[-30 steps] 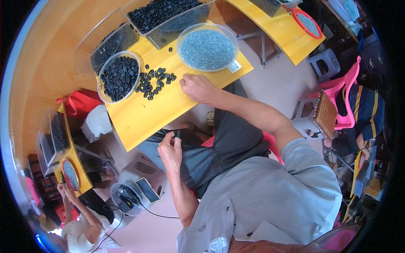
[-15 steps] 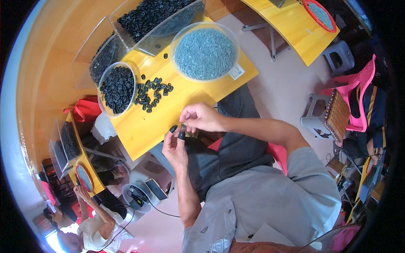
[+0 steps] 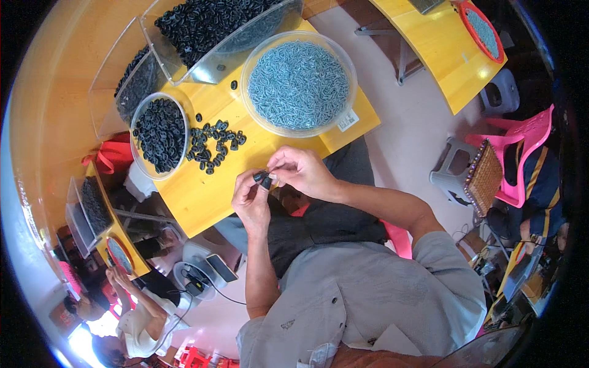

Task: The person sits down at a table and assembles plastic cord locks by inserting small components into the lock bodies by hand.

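My left hand [image 3: 251, 205] wears black finger covers on the thumb and one finger. Its covered tips are pinched together at the table's near edge. My right hand [image 3: 302, 173] meets them there, thumb and fingertips closed. Whatever lies between the fingers is too small and hidden to name. Just beyond, small black oval parts with holes [image 3: 216, 145] lie loose on the yellow table [image 3: 195, 205]. To their left stands a round clear tub [image 3: 186, 127] full of such black parts. Farther right, a larger round tub [image 3: 354, 92] holds many small silvery metal pins or screws.
Clear bins [image 3: 270, 38] heaped with black parts stand at the back left. A second yellow table [image 3: 423, 46] with a red-rimmed tray is at the far right, near a pink chair [image 3: 521, 147] and a grey stool [image 3: 448, 168]. Another person [image 3: 144, 322] works at the lower left.
My hands have risen slightly and come together; the left covered fingertips, apart before, now press together at the right fingertips. The whole view has shifted a little.
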`<move>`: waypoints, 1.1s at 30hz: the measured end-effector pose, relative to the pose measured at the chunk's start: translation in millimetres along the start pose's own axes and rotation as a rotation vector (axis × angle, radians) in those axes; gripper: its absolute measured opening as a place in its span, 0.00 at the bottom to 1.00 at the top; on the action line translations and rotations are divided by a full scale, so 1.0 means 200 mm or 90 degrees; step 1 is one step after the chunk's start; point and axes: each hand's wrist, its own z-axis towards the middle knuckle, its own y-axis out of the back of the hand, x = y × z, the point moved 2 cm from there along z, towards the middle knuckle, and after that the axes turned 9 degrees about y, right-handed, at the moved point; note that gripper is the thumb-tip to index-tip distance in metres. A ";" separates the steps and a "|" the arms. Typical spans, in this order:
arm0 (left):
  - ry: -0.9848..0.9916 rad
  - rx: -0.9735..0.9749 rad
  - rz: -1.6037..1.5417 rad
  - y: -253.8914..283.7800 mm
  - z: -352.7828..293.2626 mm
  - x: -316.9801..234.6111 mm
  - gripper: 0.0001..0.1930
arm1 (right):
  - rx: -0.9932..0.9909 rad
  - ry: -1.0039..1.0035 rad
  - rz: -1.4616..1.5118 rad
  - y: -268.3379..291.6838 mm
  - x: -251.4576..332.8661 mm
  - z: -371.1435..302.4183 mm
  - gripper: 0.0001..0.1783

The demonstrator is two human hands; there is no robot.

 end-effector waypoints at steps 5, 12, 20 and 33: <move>0.109 -0.046 -0.149 0.04 -0.03 0.06 0.06 | 0.043 0.033 -0.131 0.05 0.11 -0.02 0.08; 0.069 -0.031 -0.151 0.22 0.10 0.11 0.06 | -0.062 0.212 -0.594 0.38 0.39 0.09 0.05; 0.044 -0.028 -0.129 0.27 0.10 0.22 0.08 | 0.019 0.198 -0.824 0.40 0.34 0.23 0.06; 0.049 -0.020 -0.160 0.28 0.11 0.23 0.11 | 0.060 0.091 -0.901 0.32 0.30 0.34 0.05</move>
